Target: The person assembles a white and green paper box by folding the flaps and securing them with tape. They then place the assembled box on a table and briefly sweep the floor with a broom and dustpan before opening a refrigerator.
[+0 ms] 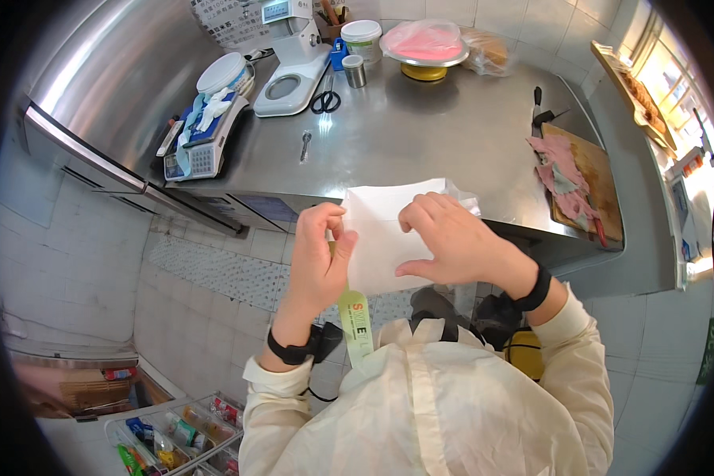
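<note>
Left hand point(319, 252) clamped on left edge of white paper point(379, 250); right hand point(455, 239) over right side, thumb and fingers apart; far, counter point(420, 131).

White paper point(378, 252) (green strip point(354, 308))

There is one bare left hand point(319, 254) and one bare right hand point(452, 238), plus two black wristbands point(538, 289) and one white rectangular paper piece point(385, 250). One stainless-steel bench point(428, 135) carries one small metal spoon point(305, 143), one pair of black-handled scissors point(326, 100), one cylindrical silver tin point(355, 74), one white countertop machine point(296, 46), one boxy digital scale point(203, 163), one yellow-based round stand point(424, 73) and one rectangular wooden board point(603, 174). Round white plastic tubs point(362, 33) number two.
</note>
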